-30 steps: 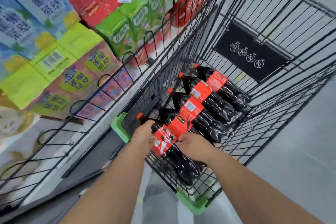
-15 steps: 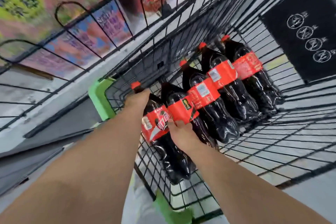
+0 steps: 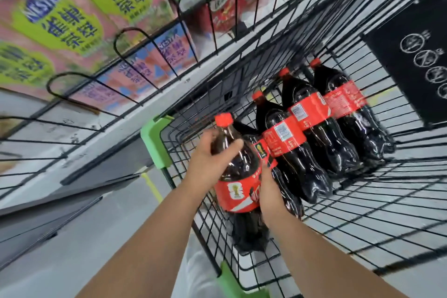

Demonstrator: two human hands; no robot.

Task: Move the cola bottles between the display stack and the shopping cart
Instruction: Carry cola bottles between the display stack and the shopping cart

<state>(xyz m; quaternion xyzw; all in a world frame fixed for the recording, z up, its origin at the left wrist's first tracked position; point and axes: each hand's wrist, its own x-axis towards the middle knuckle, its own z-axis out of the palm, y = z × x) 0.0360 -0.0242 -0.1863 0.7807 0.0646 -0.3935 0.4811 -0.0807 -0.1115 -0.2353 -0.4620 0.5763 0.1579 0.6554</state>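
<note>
At the near left corner of the cart (image 3: 156, 142), both hands hold one cola bottle (image 3: 235, 191), its cap pointing far and slightly left. The left hand (image 3: 210, 164) has its fingers (image 3: 232, 148) curled around the bottle's shoulder, just under the cap. The right hand (image 3: 268, 191) grasps it at the red label, with the fingertips hidden behind. Four more bottles (image 3: 314, 133) lie side by side in the cart, just right of the held one. Drink boxes (image 3: 60, 19) are stacked at far left.
</note>
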